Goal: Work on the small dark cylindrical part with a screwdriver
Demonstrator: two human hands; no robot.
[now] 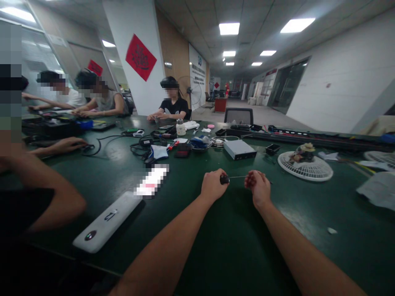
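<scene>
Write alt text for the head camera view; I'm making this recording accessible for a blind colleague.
The left hand grips a small black piece and the right hand pinches a thin metal wire running from it, above a dark green workbench. Beyond lie a silver metal box and a round white fan grille. A co-worker sits across the bench.

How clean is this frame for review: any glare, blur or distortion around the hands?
Head view: the left hand and right hand are fairly sharp, though the thin wire between them is faint; ceiling lights leave glare patches on the green table; the wide lens bends the edges of the frame; a pixelated block hides one item.
</scene>
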